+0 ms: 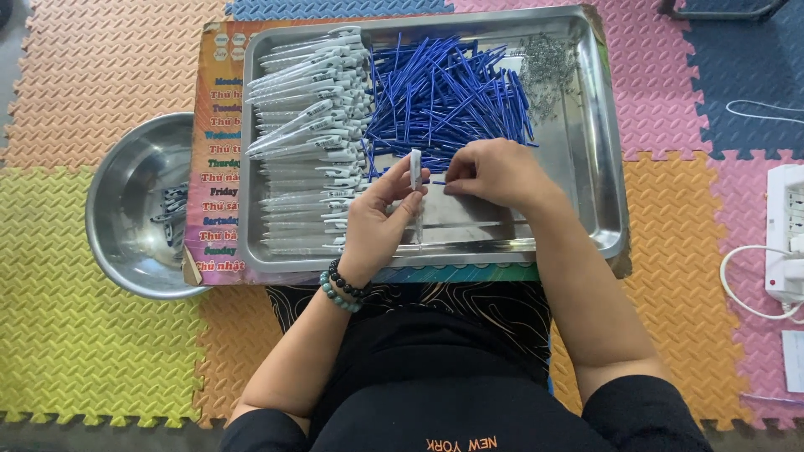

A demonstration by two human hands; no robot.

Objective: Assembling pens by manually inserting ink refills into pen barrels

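Left hand (378,219) pinches a white pen barrel (415,170) upright between thumb and fingers, over the front of the steel tray (596,167). Right hand (494,172) is curled just beside it, fingertips closed near the barrel; whether they grip something small I cannot tell. Stacked white barrels (310,125) fill the tray's left side, blue refills (444,92) its middle, tiny springs (548,71) the far corner. A steel bowl (126,209) sits left on the foam floor mats (75,318).

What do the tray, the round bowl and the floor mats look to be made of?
Tray: likely stainless steel, brushed, with soft reflections. Round bowl: the same shiny metal, mirror-like glare. Floor mats: apparently foam, matte, embossed pattern, interlocking puzzle edges.
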